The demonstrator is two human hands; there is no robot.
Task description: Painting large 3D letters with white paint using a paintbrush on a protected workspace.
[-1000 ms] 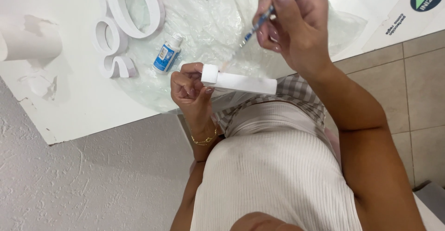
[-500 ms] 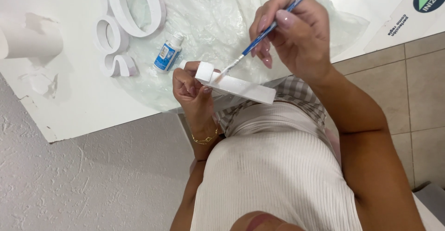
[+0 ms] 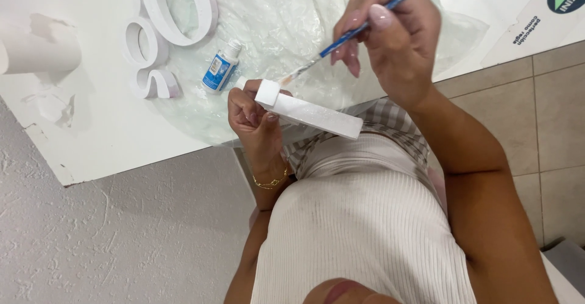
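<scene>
My left hand (image 3: 253, 118) grips one end of a long white foam bar (image 3: 308, 112) and holds it tilted above the table edge. My right hand (image 3: 390, 39) pinches a thin blue-handled paintbrush (image 3: 359, 29). The brush's pale bristle tip touches the square end of the bar next to my left fingers. A gold bracelet sits on my left wrist.
A small blue-and-white bottle (image 3: 220, 67) lies on crinkled clear plastic sheeting (image 3: 286, 23) on the white table (image 3: 103, 139). White foam ring and curved shapes (image 3: 161, 32) lie to its left. A white roll (image 3: 39, 48) sits at far left. Tiled floor is on the right.
My right hand has swung the brush down so its tip now meets the end of the foam bar. My left hand has tilted the bar slightly.
</scene>
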